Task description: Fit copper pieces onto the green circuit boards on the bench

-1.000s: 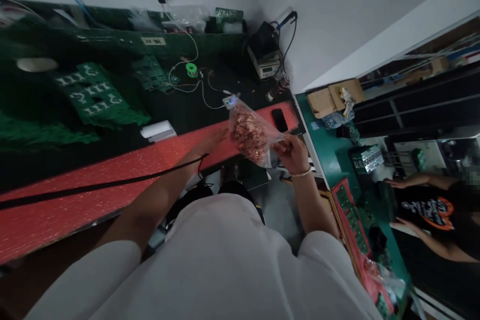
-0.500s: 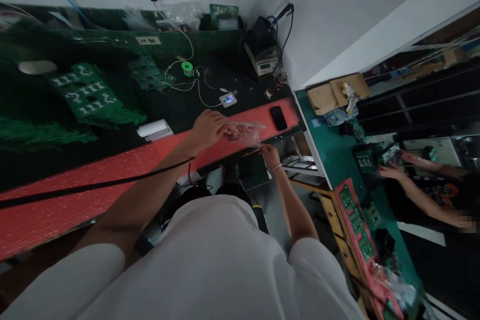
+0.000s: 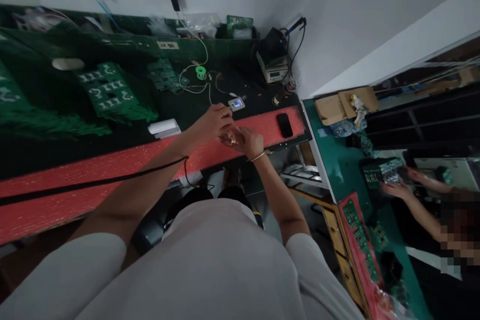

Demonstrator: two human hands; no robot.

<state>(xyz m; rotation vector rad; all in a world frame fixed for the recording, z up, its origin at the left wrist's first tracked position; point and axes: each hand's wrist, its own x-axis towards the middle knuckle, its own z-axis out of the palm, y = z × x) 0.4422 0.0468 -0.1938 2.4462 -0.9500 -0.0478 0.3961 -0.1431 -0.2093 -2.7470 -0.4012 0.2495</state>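
A clear plastic bag (image 3: pixel 230 137) with small copper-coloured parts is bunched up between my two hands, over the red mat (image 3: pixel 202 154) near the bench's front edge. My left hand (image 3: pixel 215 121) grips the bag from the left, fingers bent round it. From the right, my right hand (image 3: pixel 252 143), with a bracelet at the wrist, has its fingers closed on the same bag. Just beyond the hands lies a small white device (image 3: pixel 236 104) with a lit screen. A black phone (image 3: pixel 284 125) rests on the mat to the right.
Stacked green circuit boards (image 3: pixel 108 91), a white roll (image 3: pixel 164 127) and a green spool (image 3: pixel 200 71) are on the dark bench. A soldering iron (image 3: pixel 296 26) stands at the back right. Another person's hands (image 3: pixel 397 189) handle boards at the green side table (image 3: pixel 330 157).
My right hand has moved up and left, close to my left hand. The bag, stretched out to the right before, is now gathered between them. The view has shifted slightly.
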